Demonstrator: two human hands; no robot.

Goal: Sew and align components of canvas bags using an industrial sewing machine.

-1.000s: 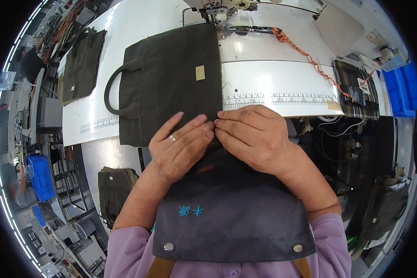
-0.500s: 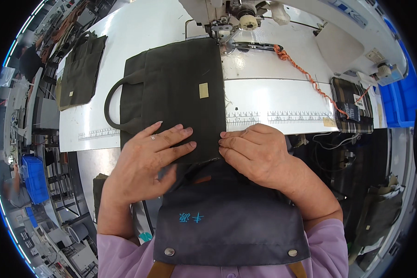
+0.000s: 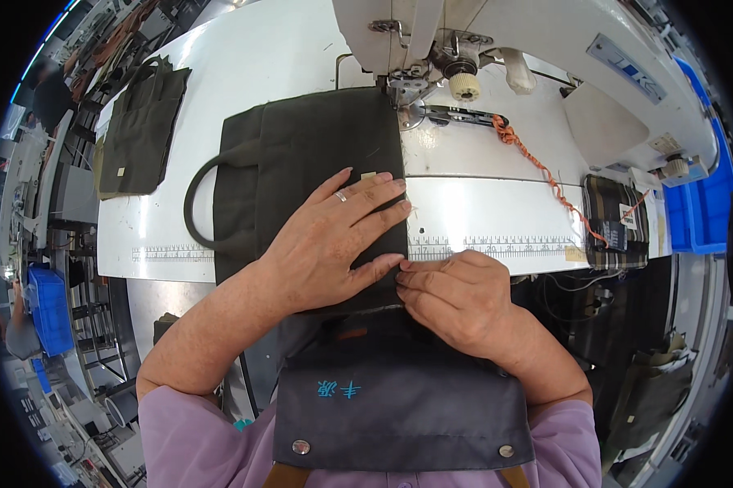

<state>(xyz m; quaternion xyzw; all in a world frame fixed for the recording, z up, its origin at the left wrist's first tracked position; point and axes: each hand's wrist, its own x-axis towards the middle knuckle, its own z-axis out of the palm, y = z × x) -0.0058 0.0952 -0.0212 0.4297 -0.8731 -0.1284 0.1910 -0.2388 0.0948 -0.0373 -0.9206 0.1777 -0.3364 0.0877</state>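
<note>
A dark olive fabric bag panel point(image 3: 309, 134) with a looped handle point(image 3: 200, 203) on its left side lies on the white sewing table. Its far right corner sits at the needle and presser foot of a sewing machine point(image 3: 399, 85). Flat across the fabric rests my left hand point(image 3: 334, 232), fingers spread, its fingertips near the right edge and partly covering a small pale label point(image 3: 369, 176). My right hand point(image 3: 456, 294) pinches the panel's right edge close to the table front. The near end of the panel hangs over the table edge toward my grey apron.
Another olive bag piece point(image 3: 143, 130) lies at the table's left. Black thread snips point(image 3: 456, 115) with an orange braided cord point(image 3: 537, 167) lie right of the needle. A plaid fabric pouch point(image 3: 616, 220) sits at the right end, beside a blue bin point(image 3: 696, 203).
My left hand has slid right and away from me over the panel, onto the label. My right hand keeps pinching the edge. The whole view has shifted slightly.
</note>
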